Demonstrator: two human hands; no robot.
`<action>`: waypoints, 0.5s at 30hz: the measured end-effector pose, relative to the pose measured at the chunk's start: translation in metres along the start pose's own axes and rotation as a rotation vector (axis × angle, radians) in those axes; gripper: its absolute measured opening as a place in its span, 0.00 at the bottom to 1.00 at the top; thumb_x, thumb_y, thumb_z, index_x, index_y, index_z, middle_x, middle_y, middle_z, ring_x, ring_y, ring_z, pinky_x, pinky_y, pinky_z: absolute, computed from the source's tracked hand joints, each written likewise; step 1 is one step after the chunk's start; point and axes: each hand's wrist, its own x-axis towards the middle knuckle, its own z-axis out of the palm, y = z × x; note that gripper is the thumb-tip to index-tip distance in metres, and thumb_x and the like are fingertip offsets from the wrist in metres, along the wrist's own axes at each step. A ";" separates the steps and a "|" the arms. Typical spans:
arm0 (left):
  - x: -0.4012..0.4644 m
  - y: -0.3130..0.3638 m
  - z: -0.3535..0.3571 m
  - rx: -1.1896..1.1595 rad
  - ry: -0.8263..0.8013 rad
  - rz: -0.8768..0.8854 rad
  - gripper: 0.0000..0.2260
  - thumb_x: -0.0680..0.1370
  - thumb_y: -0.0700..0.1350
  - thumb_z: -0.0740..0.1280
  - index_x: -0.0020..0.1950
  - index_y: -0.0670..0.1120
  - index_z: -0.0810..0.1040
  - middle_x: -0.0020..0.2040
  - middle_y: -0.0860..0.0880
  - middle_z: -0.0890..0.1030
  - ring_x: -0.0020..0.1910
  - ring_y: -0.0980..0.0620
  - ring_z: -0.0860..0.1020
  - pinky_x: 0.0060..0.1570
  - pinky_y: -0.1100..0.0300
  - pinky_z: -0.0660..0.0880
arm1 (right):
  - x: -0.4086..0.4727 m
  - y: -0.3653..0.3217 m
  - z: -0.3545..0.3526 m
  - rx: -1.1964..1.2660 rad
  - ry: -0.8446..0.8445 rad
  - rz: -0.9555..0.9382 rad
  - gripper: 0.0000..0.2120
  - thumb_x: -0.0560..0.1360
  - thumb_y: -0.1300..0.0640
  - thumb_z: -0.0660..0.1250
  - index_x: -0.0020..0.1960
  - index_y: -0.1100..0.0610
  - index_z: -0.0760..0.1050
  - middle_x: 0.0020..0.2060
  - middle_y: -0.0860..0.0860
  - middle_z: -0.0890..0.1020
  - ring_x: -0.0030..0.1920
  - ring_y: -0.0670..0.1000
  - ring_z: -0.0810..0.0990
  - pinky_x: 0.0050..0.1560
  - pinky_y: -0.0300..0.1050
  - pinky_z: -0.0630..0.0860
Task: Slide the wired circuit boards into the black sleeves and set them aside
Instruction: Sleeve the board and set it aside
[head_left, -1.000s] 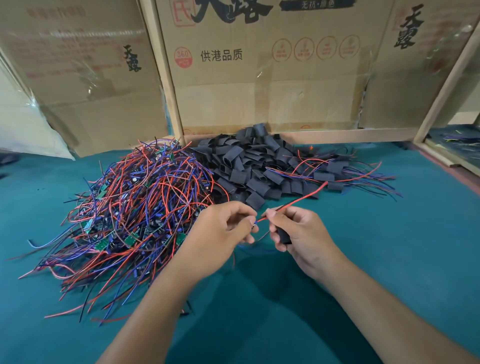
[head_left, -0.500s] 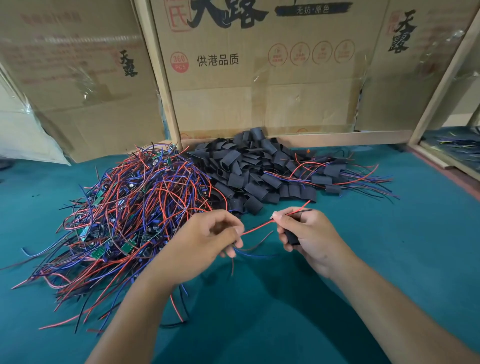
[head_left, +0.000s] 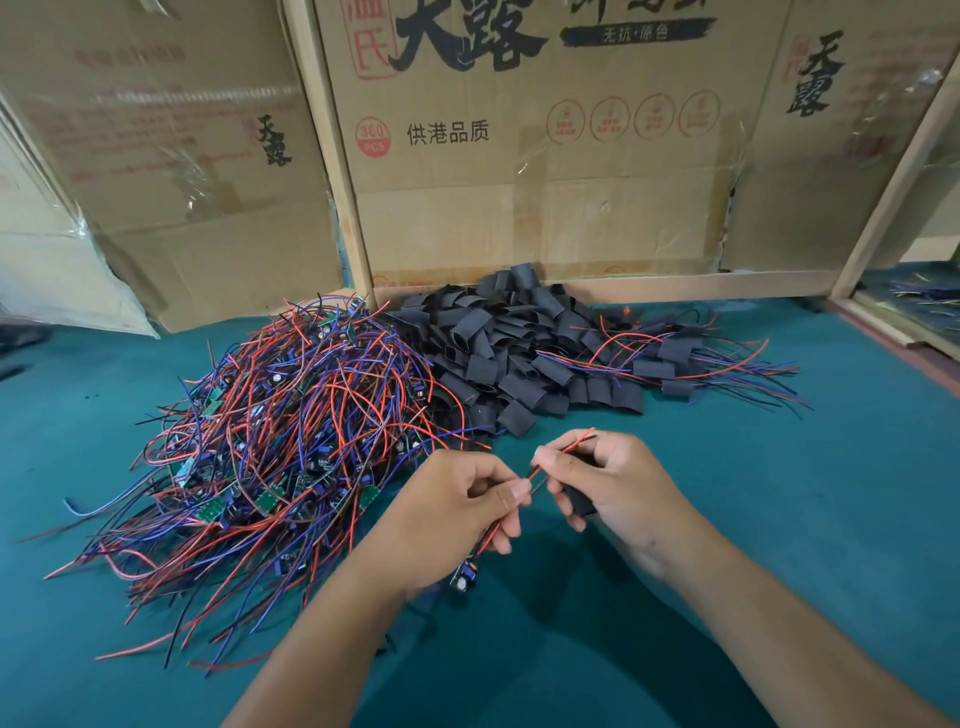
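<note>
1. The left hand (head_left: 457, 512) pinches the red and black wires (head_left: 540, 470) of a circuit board (head_left: 464, 576), which dangles below its palm.
2. The right hand (head_left: 610, 486) pinches the same wires' ends and grips a black sleeve (head_left: 581, 501).
3. At 10 o'clock lies the tangle of wired boards (head_left: 270, 447); at 12 o'clock, the sleeve pile (head_left: 514, 348); at 1 o'clock, sleeved boards (head_left: 675, 364).

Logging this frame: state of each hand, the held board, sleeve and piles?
left hand: pinching the red and black wires
right hand: pinching the wire ends, holding a black sleeve
circuit board: dangling below left hand, unsleeved
wired boards pile: tangled, unsleeved
empty sleeves pile: loose heap
finished pieces: sleeved, set aside
</note>
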 end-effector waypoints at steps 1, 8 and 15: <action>0.000 0.000 0.000 -0.057 -0.008 -0.023 0.09 0.81 0.41 0.66 0.45 0.39 0.81 0.32 0.47 0.81 0.29 0.50 0.77 0.34 0.62 0.74 | 0.001 -0.002 -0.003 0.008 0.018 0.002 0.09 0.78 0.62 0.68 0.47 0.69 0.77 0.29 0.53 0.77 0.26 0.50 0.72 0.25 0.41 0.70; 0.002 0.000 -0.003 -0.298 -0.016 -0.101 0.09 0.81 0.40 0.66 0.45 0.37 0.82 0.31 0.47 0.77 0.26 0.52 0.73 0.29 0.66 0.71 | 0.004 -0.005 -0.016 0.023 0.052 0.056 0.07 0.78 0.62 0.68 0.43 0.65 0.80 0.29 0.53 0.77 0.26 0.48 0.72 0.25 0.39 0.69; 0.002 -0.001 -0.009 -0.361 -0.003 -0.090 0.09 0.80 0.41 0.67 0.42 0.40 0.83 0.31 0.48 0.76 0.26 0.54 0.71 0.30 0.64 0.72 | 0.004 -0.008 -0.022 -0.015 0.030 0.141 0.07 0.76 0.60 0.71 0.41 0.62 0.79 0.29 0.52 0.76 0.26 0.48 0.70 0.24 0.38 0.68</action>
